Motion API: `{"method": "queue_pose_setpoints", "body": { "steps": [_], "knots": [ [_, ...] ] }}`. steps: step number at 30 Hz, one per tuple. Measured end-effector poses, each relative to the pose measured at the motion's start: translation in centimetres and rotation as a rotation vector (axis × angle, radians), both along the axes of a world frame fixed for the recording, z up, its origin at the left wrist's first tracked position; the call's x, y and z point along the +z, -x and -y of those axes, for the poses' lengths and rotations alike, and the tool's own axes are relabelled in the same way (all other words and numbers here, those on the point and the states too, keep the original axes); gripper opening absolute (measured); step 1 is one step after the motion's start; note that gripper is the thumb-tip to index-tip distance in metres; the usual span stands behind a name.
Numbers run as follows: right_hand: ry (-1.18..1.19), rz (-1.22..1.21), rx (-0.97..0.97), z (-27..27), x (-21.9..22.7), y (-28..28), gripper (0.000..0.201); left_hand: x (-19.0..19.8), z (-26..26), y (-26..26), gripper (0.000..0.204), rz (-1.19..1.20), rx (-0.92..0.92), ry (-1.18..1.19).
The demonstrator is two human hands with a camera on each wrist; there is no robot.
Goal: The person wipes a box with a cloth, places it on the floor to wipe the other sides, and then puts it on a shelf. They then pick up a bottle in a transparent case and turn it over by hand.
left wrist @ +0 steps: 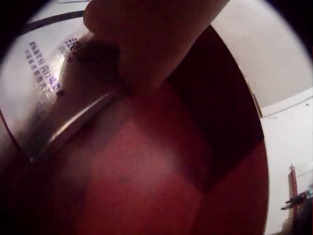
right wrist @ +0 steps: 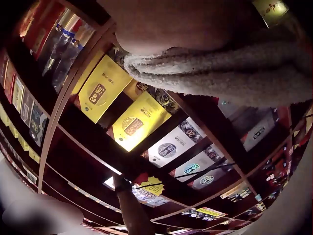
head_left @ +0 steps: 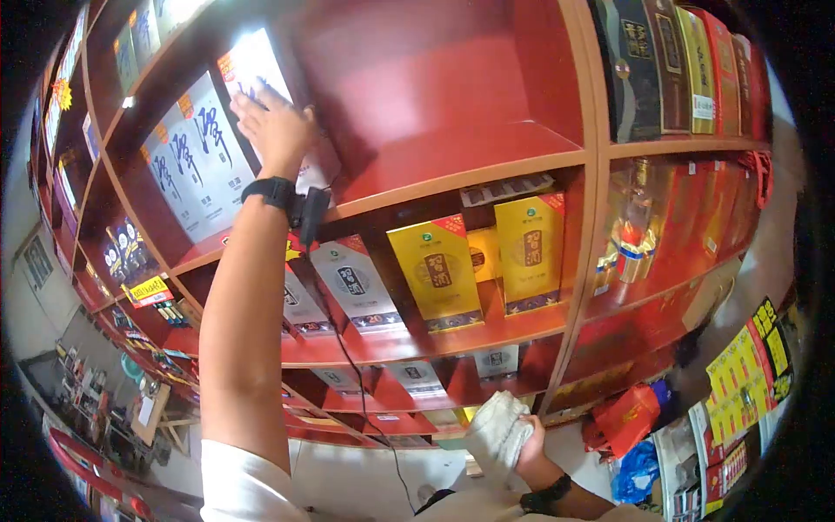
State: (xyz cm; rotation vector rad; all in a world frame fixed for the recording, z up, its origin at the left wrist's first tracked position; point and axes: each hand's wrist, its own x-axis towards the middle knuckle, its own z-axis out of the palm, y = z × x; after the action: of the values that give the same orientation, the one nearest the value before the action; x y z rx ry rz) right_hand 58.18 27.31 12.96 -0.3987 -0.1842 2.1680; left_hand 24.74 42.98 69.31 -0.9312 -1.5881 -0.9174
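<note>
My left hand [head_left: 277, 129] is raised to the upper shelf, its fingers spread against the front of a glossy white box [head_left: 261, 61]. The left wrist view shows that hand [left wrist: 146, 39] close to the printed face of the white box [left wrist: 36, 73]; its fingertips cannot be made out there. Low at the right, my right hand [head_left: 532, 448] grips a folded pale cloth [head_left: 500, 431]. In the right wrist view, the cloth [right wrist: 220, 73] lies in folds beside the right hand [right wrist: 171, 24].
White boxes with blue writing [head_left: 187, 165] stand left of the touched box. Below are yellow boxes [head_left: 435, 274] and silver boxes [head_left: 357, 283]. A black cable [head_left: 348, 357] hangs from the left wrist. Red and blue bags [head_left: 635, 470] lie low at the right.
</note>
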Motion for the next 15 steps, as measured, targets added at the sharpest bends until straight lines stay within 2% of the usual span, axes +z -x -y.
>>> {"method": "queue_pose_setpoints", "body": {
  "steps": [5,8,12,15],
  "knots": [
    [-0.001,0.002,0.053,-0.9,1.2,0.1,0.065,0.2,0.2,1.2,0.118,0.082,-0.127,-0.04],
    [0.007,0.003,0.112,-1.2,1.6,-0.2,0.066,0.3,0.4,1.7,0.119,0.215,-0.089,-0.024],
    [0.02,0.015,0.155,-2.1,1.3,-1.2,0.065,0.5,0.1,1.6,0.12,0.279,-0.12,-0.039],
    [-0.011,0.031,0.026,-3.3,-0.7,-1.4,0.064,0.7,-0.3,2.2,0.12,0.3,-0.104,-0.043]
  ]
}}
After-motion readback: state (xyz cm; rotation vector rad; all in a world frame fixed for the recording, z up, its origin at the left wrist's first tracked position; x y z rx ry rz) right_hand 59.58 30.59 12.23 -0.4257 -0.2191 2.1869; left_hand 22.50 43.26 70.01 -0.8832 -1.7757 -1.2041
